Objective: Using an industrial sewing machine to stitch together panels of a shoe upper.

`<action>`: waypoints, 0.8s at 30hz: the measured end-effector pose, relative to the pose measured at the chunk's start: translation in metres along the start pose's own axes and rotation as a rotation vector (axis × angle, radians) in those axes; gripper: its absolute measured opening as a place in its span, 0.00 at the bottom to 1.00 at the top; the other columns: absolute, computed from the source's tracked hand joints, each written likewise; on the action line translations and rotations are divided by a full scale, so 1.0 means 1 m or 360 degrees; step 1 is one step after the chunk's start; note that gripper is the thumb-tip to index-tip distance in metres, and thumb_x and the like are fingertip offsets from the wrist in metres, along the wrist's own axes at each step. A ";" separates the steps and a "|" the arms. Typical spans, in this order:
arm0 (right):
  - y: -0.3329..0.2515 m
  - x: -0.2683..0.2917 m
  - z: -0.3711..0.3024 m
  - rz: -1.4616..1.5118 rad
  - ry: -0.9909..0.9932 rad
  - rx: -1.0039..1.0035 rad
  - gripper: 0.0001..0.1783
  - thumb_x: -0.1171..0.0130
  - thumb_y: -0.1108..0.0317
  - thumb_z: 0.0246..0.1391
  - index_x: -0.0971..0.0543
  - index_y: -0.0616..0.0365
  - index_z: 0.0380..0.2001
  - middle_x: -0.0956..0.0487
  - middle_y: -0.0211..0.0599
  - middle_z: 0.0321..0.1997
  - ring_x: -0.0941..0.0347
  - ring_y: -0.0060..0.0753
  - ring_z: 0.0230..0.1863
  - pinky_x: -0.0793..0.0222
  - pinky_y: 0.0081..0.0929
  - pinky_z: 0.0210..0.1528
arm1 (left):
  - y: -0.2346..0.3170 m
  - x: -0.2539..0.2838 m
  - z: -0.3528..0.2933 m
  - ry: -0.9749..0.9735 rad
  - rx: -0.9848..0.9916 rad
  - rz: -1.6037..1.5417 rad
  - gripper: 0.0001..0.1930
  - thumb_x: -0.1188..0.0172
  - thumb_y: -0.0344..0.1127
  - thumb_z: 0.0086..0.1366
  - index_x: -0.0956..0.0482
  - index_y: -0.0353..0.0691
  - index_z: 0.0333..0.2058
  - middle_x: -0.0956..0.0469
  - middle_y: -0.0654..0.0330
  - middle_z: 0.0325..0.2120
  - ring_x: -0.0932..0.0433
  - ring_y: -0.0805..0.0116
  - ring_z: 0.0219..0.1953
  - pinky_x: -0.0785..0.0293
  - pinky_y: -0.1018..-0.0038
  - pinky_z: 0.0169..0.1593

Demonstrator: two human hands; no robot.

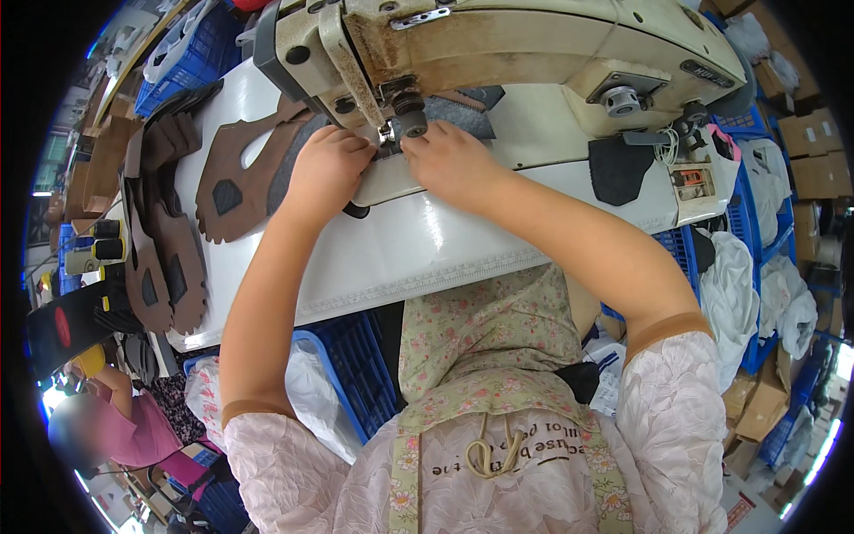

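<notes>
Both my hands are at the needle area of a beige sewing machine point(507, 53). My left hand point(331, 169), fingers curled and pressed together, is just left of the presser foot point(388, 135). My right hand point(452, 165) is closed just right of the foot, fingertips close below a dark round machine part point(409, 116). What the fingers grip is hidden beneath them. A dark grey piece of material point(283, 169) shows beside my left hand, and grey material point(458, 117) lies behind my right. Brown leather-like cut pieces point(233, 198) with notched edges lie on the left.
More brown pieces point(169, 258) hang over the left edge of the white table point(427, 254). A black cut piece point(618, 171) lies right. Blue crates point(351, 365) stand below the table, white bags point(734, 285) at right. Another person point(133, 418) sits at lower left.
</notes>
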State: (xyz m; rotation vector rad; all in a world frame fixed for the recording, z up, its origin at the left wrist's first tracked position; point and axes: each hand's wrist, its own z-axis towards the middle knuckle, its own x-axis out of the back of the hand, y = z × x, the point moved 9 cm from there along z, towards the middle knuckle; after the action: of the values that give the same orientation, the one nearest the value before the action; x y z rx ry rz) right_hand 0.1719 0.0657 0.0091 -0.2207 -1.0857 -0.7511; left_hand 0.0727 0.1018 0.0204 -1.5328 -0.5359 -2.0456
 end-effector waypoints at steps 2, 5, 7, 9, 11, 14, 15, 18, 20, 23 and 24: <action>0.000 -0.001 0.001 -0.0021 -0.0017 0.0007 0.10 0.42 0.69 0.47 0.18 0.61 0.32 0.25 0.32 0.37 0.28 0.38 0.40 0.28 0.32 0.46 | 0.000 -0.002 -0.002 0.0053 0.0036 0.0146 0.20 0.38 0.24 0.46 0.16 0.40 0.41 0.17 0.62 0.40 0.21 0.62 0.45 0.26 0.67 0.52; 0.001 -0.005 0.002 -0.0012 -0.0064 -0.0019 0.11 0.42 0.69 0.48 0.19 0.62 0.35 0.24 0.33 0.38 0.27 0.39 0.39 0.28 0.32 0.46 | 0.006 -0.001 -0.002 0.0108 0.0013 0.0280 0.18 0.39 0.26 0.48 0.16 0.41 0.41 0.17 0.63 0.40 0.21 0.63 0.45 0.25 0.68 0.52; 0.004 -0.010 0.002 -0.0004 -0.0106 -0.0046 0.13 0.43 0.70 0.49 0.18 0.63 0.38 0.23 0.35 0.39 0.26 0.40 0.39 0.28 0.33 0.47 | 0.008 -0.002 -0.001 0.0127 0.0008 0.0301 0.18 0.40 0.26 0.49 0.16 0.40 0.41 0.17 0.63 0.39 0.21 0.63 0.45 0.25 0.68 0.52; 0.003 -0.007 0.003 -0.0015 0.0015 -0.0055 0.09 0.42 0.69 0.44 0.18 0.59 0.30 0.23 0.33 0.37 0.28 0.38 0.42 0.29 0.32 0.46 | 0.008 -0.002 -0.001 0.0147 -0.0001 0.0322 0.17 0.40 0.27 0.50 0.16 0.40 0.41 0.17 0.63 0.39 0.21 0.63 0.45 0.25 0.68 0.52; 0.005 -0.004 0.003 -0.0030 0.0136 -0.0069 0.06 0.41 0.67 0.39 0.17 0.56 0.21 0.23 0.32 0.35 0.29 0.37 0.45 0.31 0.30 0.46 | 0.008 -0.002 0.001 0.0157 -0.0004 0.0381 0.17 0.40 0.26 0.50 0.16 0.40 0.42 0.17 0.63 0.39 0.21 0.64 0.45 0.26 0.68 0.52; 0.007 -0.004 0.005 -0.0063 0.0147 -0.0056 0.06 0.41 0.67 0.39 0.17 0.55 0.21 0.22 0.31 0.34 0.29 0.36 0.45 0.31 0.30 0.45 | 0.007 -0.001 0.002 0.0208 -0.0035 0.0442 0.11 0.40 0.31 0.54 0.16 0.41 0.38 0.18 0.67 0.36 0.22 0.67 0.42 0.27 0.73 0.52; 0.009 -0.011 0.007 -0.0042 -0.0041 -0.0059 0.11 0.43 0.68 0.47 0.19 0.59 0.34 0.21 0.38 0.34 0.26 0.43 0.44 0.29 0.34 0.49 | 0.006 -0.003 0.001 0.0206 -0.0033 0.0443 0.11 0.40 0.31 0.54 0.16 0.41 0.38 0.18 0.67 0.36 0.22 0.67 0.42 0.27 0.73 0.52; 0.011 -0.020 0.011 -0.0014 -0.0219 -0.0092 0.16 0.46 0.69 0.57 0.21 0.63 0.47 0.19 0.46 0.35 0.24 0.52 0.42 0.27 0.41 0.53 | -0.002 -0.008 0.001 0.0148 0.0037 0.0368 0.16 0.41 0.27 0.52 0.16 0.40 0.42 0.17 0.63 0.40 0.21 0.64 0.45 0.27 0.68 0.53; 0.016 -0.021 0.012 -0.0011 -0.0210 -0.0124 0.16 0.47 0.68 0.58 0.22 0.63 0.48 0.19 0.48 0.35 0.24 0.53 0.42 0.26 0.43 0.52 | -0.003 -0.009 0.004 0.0128 0.0036 0.0381 0.16 0.41 0.27 0.52 0.16 0.41 0.41 0.17 0.64 0.40 0.20 0.64 0.45 0.27 0.68 0.52; 0.018 -0.028 0.013 -0.0027 -0.0278 -0.0113 0.15 0.49 0.65 0.62 0.23 0.63 0.47 0.20 0.48 0.36 0.25 0.53 0.42 0.25 0.46 0.50 | -0.008 -0.014 0.005 0.0103 0.0087 0.0399 0.16 0.40 0.28 0.52 0.17 0.42 0.41 0.17 0.64 0.40 0.20 0.64 0.44 0.27 0.68 0.51; 0.020 -0.028 0.013 -0.0001 -0.0242 -0.0145 0.15 0.50 0.64 0.64 0.23 0.62 0.46 0.21 0.48 0.36 0.25 0.53 0.42 0.26 0.46 0.48 | -0.007 -0.014 0.006 0.0103 0.0084 0.0402 0.16 0.40 0.28 0.52 0.17 0.42 0.41 0.17 0.64 0.40 0.20 0.64 0.44 0.27 0.68 0.51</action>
State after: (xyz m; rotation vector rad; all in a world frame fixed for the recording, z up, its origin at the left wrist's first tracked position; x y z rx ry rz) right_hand 0.1685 0.0993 -0.0046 -0.3593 -1.1963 -0.7948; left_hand 0.0758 0.1136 0.0084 -1.4198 -0.3490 -1.8661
